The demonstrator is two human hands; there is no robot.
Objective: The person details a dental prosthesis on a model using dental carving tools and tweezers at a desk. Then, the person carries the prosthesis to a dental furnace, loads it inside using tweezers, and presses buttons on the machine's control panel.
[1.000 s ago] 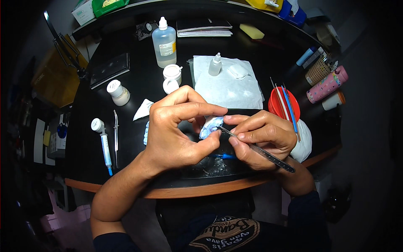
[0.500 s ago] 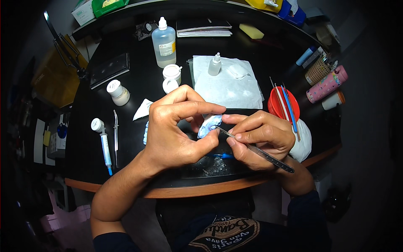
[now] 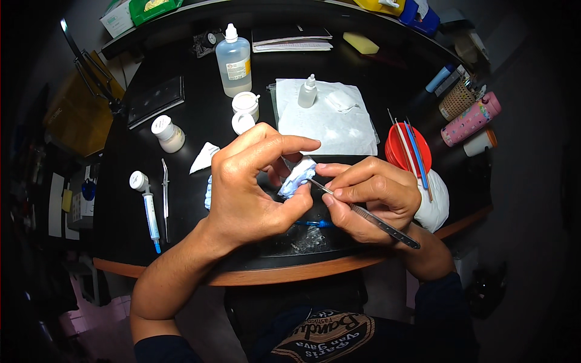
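A small light-blue and white molded piece (image 3: 296, 176), which looks like a dental cast, is gripped by my left hand (image 3: 248, 187) between thumb and fingers, with the index finger raised above it. In my right hand (image 3: 372, 199) is a slim metal tweezer-like instrument (image 3: 384, 225), held like a pen with its tip against the piece. Below them lies a blue-handled tool (image 3: 321, 224), partly hidden. Another blue piece (image 3: 207, 193) is mostly behind my left hand.
A white sheet (image 3: 324, 127) carries a dropper bottle (image 3: 307, 95). Left are a syringe (image 3: 150, 219), tweezers (image 3: 165, 199) and jars (image 3: 170, 136). A large bottle (image 3: 233, 69) stands behind. At right are red dishes (image 3: 393, 156) with thin tools, white paper (image 3: 434, 209) and a pink tumbler (image 3: 469, 121).
Both hands have shifted slightly up and left with the piece and instrument. The piece is tilted differently, and my left index finger has lifted off its top.
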